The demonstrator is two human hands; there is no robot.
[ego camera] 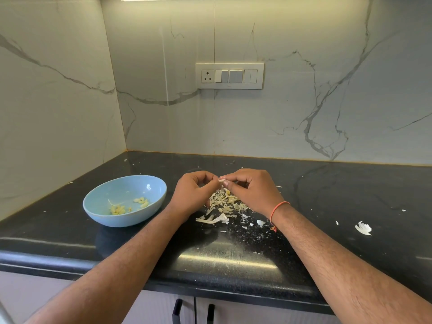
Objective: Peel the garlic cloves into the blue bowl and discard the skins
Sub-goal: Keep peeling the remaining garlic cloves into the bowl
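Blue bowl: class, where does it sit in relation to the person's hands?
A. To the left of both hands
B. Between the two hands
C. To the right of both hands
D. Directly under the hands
A: the blue bowl sits on the counter left of the left hand and right hand.

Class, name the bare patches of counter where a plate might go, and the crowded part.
Free: behind the blue bowl toward the corner, and the right side past the stray skin. Crowded: the skins pile under both hands.
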